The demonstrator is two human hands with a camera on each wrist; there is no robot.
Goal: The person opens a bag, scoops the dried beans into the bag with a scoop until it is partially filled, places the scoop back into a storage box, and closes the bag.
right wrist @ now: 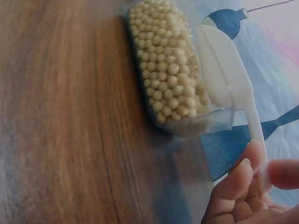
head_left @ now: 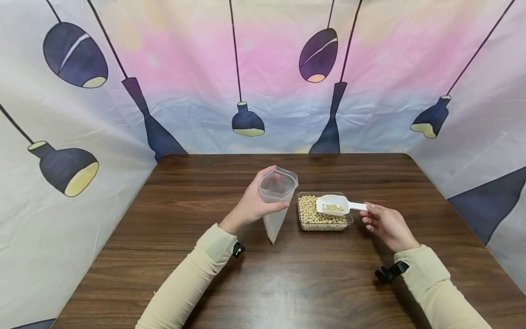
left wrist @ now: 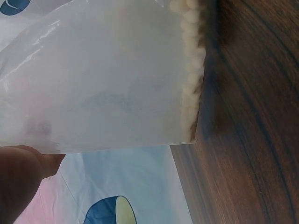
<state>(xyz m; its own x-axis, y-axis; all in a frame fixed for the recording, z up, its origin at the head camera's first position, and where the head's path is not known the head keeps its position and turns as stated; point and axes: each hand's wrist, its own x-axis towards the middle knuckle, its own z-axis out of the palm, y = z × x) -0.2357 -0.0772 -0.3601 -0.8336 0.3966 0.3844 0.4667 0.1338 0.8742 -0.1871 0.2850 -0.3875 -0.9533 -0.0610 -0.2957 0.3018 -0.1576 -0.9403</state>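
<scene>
My left hand (head_left: pixel 260 201) grips a translucent plastic bag (head_left: pixel 274 221) near its top, thumb in front and fingers behind, so its mouth gapes upward. A thin layer of round, pale beans (left wrist: pixel 190 70) lies along the bag's bottom in the left wrist view. To the right stands a clear rectangular container (head_left: pixel 324 227) filled with soybeans (right wrist: pixel 163 60). Over it my right hand (head_left: pixel 388 225) pinches the handle of a white scoop (head_left: pixel 352 205), level, with some beans in its bowl. The scoop's bowl overlaps the container in the head view.
A dark brown wooden table (head_left: pixel 263 292) carries the bag and container. Behind it and along the sides hangs a cloth backdrop (head_left: pixel 279 123) printed with lamps. A black band (head_left: pixel 390 273) is strapped at the right wrist.
</scene>
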